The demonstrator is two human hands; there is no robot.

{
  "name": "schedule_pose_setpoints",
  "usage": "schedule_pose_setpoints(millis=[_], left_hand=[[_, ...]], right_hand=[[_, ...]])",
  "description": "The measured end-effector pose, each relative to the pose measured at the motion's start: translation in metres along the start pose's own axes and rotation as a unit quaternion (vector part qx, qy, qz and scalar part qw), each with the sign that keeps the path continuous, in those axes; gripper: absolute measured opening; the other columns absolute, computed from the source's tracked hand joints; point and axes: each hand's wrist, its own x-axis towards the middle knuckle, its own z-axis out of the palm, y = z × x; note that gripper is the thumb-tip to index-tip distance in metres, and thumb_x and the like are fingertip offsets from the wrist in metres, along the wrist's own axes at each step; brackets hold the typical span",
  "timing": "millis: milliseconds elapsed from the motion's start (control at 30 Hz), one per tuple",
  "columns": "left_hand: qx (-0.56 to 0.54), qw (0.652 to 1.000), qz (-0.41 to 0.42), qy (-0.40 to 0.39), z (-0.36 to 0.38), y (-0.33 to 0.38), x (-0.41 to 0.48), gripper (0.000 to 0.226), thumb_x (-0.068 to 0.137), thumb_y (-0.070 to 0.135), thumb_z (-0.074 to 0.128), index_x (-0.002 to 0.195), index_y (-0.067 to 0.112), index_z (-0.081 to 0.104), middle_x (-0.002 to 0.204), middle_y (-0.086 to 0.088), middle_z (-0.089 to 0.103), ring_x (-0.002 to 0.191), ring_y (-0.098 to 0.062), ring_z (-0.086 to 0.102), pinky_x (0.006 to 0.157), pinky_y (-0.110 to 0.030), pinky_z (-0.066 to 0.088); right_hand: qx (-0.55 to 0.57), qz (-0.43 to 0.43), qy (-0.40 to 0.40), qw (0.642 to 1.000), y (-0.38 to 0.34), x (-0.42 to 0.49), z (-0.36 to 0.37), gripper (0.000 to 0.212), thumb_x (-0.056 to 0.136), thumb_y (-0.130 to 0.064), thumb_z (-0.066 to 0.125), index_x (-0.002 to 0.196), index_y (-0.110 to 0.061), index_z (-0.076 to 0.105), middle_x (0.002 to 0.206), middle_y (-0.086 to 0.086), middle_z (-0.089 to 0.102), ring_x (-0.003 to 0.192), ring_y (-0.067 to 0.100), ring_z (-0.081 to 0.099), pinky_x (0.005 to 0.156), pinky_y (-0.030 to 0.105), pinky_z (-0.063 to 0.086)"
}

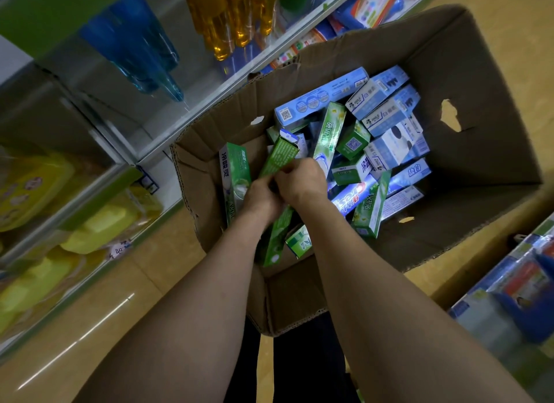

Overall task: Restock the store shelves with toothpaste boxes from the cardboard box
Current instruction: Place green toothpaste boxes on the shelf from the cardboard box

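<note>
An open cardboard box [467,108] stands on the floor, holding several green and blue toothpaste boxes [386,120]. Both my hands are inside it, close together at its left side. My right hand [302,179] pinches a long green toothpaste box [278,155] that points up and away from me. My left hand [260,200] grips the same green box lower down, with its lower end [274,246] showing under my wrist. Another green and white box [235,174] leans on the carton's left wall beside my left hand.
Store shelves [192,102] run along the left, with blue and amber bottles above and yellow packs [99,225] lower down. A second shelf with blue packages [515,288] is at the lower right. Tan floor lies between them.
</note>
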Motion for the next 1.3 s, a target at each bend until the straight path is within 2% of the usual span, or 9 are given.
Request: schedule_pose_setpoints(millis=[167,400,567,733,867,967,1033,1133,1300], left_hand=[[-0.082,0.995,-0.007,0.052,-0.01,0.004,-0.003,0.008,0.082,0.019,0.06,0.089,0.016,0.064,0.101,-0.014,0.068,0.105,-0.033,0.061,0.086,-0.042,0.05],[-0.115,0.975,0.051,0.183,-0.049,0.035,-0.011,0.054,0.088,0.022,0.062,0.137,0.031,0.041,0.134,0.001,0.053,0.112,-0.017,0.057,0.095,-0.035,0.049],[-0.151,0.952,0.115,0.241,-0.074,0.041,-0.019,0.036,0.092,0.029,0.053,0.127,0.035,0.049,0.11,0.002,0.06,0.097,-0.025,0.062,0.087,-0.047,0.053],[-0.225,0.928,0.12,0.271,-0.081,0.061,-0.035,0.045,0.092,0.031,0.052,0.136,0.036,0.045,0.127,0.003,0.054,0.105,-0.021,0.06,0.085,-0.046,0.055],[-0.358,0.905,0.083,0.213,-0.085,0.08,-0.048,0.042,0.097,0.022,0.051,0.137,0.031,0.045,0.129,-0.002,0.054,0.099,-0.023,0.064,0.054,-0.024,0.054],[-0.376,0.905,0.112,0.167,-0.085,0.095,-0.061,0.042,0.095,0.021,0.053,0.135,0.031,0.048,0.129,-0.007,0.057,0.1,-0.032,0.064,0.048,-0.021,0.051],[-0.381,0.907,0.126,0.13,-0.083,0.11,-0.072,0.043,0.095,0.019,0.054,0.136,0.031,0.048,0.129,-0.008,0.057,0.092,-0.032,0.065,0.047,-0.02,0.05],[-0.355,0.916,0.167,0.082,-0.078,0.136,-0.094,0.046,0.095,0.019,0.055,0.139,0.03,0.046,0.132,-0.008,0.055,0.076,-0.024,0.062,0.046,-0.019,0.048],[-0.279,0.93,0.241,0.008,-0.06,0.179,-0.132,0.047,0.093,0.02,0.055,0.138,0.03,0.047,0.126,-0.01,0.058,0.088,-0.031,0.068,0.049,-0.025,0.049]], right_hand=[[0.076,-0.045,0.011,0.996,-0.008,-0.014,-0.013,0.029,0.09,-0.024,0.05,0.112,-0.023,0.07,0.119,0.011,0.061,0.113,0.034,0.053,0.091,0.043,0.049],[0.188,-0.038,-0.042,0.981,-0.014,-0.03,-0.033,0.044,0.095,-0.034,0.05,0.134,-0.014,0.051,0.128,0.007,0.06,0.113,0.026,0.058,0.098,0.043,0.046],[0.228,0.007,-0.011,0.974,0.02,-0.044,-0.044,0.043,0.097,-0.036,0.048,0.132,-0.012,0.054,0.131,0.008,0.056,0.117,0.026,0.053,0.099,0.042,0.044],[0.324,0.05,0.016,0.945,0.038,-0.058,-0.059,0.049,0.1,-0.039,0.045,0.143,-0.015,0.041,0.145,0.003,0.043,0.116,0.02,0.048,0.098,0.038,0.04],[0.473,0.091,0.032,0.876,0.031,-0.072,-0.079,0.046,0.099,-0.036,0.047,0.142,-0.017,0.041,0.126,0.005,0.055,0.104,0.025,0.058,0.084,0.037,0.052],[0.591,0.064,0.066,0.801,0.025,-0.088,-0.102,0.039,0.1,-0.022,0.048,0.139,-0.014,0.043,0.095,0.003,0.061,0.074,0.016,0.061,0.062,0.028,0.052],[0.615,0.043,0.117,0.779,0.026,-0.099,-0.118,0.036,0.099,-0.017,0.048,0.135,-0.016,0.045,0.089,0.002,0.061,0.072,0.016,0.06,0.059,0.027,0.05],[0.61,0.017,0.193,0.768,0.03,-0.121,-0.143,0.037,0.097,-0.019,0.051,0.134,-0.019,0.048,0.096,0.003,0.058,0.076,0.014,0.056,0.063,0.026,0.047],[0.628,-0.021,0.281,0.726,0.044,-0.168,-0.185,0.036,0.093,-0.011,0.047,0.125,-0.027,0.054,0.119,0.008,0.061,0.089,0.017,0.061,0.068,0.028,0.053]])
